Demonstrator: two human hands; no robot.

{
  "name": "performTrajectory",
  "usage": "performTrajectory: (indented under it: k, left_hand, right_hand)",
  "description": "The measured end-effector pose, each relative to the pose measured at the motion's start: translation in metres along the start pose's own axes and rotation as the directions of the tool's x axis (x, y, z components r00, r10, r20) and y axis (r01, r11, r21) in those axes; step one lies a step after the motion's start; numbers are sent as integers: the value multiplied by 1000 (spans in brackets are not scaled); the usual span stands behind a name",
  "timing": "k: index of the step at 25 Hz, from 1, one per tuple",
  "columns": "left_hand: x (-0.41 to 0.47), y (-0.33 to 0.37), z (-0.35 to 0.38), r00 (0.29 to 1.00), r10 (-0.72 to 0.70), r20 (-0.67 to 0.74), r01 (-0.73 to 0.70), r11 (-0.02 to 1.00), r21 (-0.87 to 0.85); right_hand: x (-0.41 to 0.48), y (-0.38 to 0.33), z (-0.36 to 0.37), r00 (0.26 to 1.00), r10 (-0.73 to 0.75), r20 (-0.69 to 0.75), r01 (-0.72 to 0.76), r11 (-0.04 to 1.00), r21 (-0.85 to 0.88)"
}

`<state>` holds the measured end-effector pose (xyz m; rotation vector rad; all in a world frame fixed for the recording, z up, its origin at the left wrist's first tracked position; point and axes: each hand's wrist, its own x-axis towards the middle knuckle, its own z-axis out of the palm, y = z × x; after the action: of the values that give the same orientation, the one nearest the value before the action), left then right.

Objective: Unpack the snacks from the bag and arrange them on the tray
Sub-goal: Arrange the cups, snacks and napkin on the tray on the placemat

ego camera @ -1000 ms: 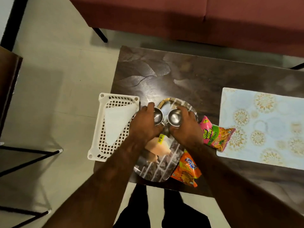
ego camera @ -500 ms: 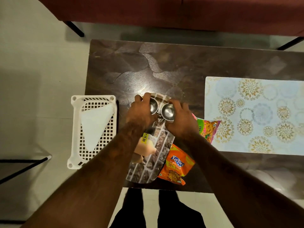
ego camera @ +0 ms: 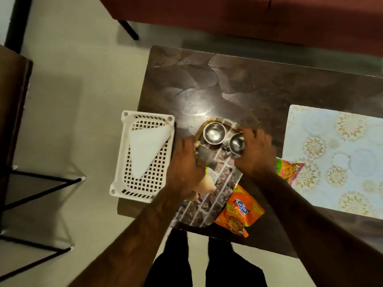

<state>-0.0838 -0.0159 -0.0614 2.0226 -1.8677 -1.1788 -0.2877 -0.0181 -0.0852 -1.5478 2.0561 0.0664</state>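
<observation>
While I stand over the dark table (ego camera: 238, 83), a white basket (ego camera: 145, 183) sits at the left of centre, hanging off the table edge, with a white folded cloth (ego camera: 145, 150) lying in it. Just right of it my left hand (ego camera: 184, 166) rests palm down over the near left side of the tray (ego camera: 207, 208), fingers loosely spread, gripping nothing I can see. A steel cup (ego camera: 214, 133) stands free at the tray's top. My right hand (ego camera: 256, 154) curls around a second cup (ego camera: 236, 144) beside it. An orange snack packet (ego camera: 240, 212) lies against the tray's lower right, a pink and green packet (ego camera: 289, 169) peeks out past my right wrist, and a patterned mat (ego camera: 339, 158) fills the right of the frame
</observation>
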Motion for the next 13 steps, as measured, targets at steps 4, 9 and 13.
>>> performTrajectory:
  k: [4, 9, 13]
  left_hand:
    - [-76, -30, -2, 997, -51, 64, 51, 999, -7]
    - [-142, -70, 0, 915, -323, 241, 345, 937, -53]
    - [-155, -76, 9, 864, -357, 356, 420, 900, -114]
  right_hand:
    - [-16, -22, 2, 964, -204, -171, 200, 979, -43]
    - [-35, -20, 12, 965, -251, -78, 255, 966, 49]
    - [-40, 0, 4, 967, -60, -247, 54, 998, -33]
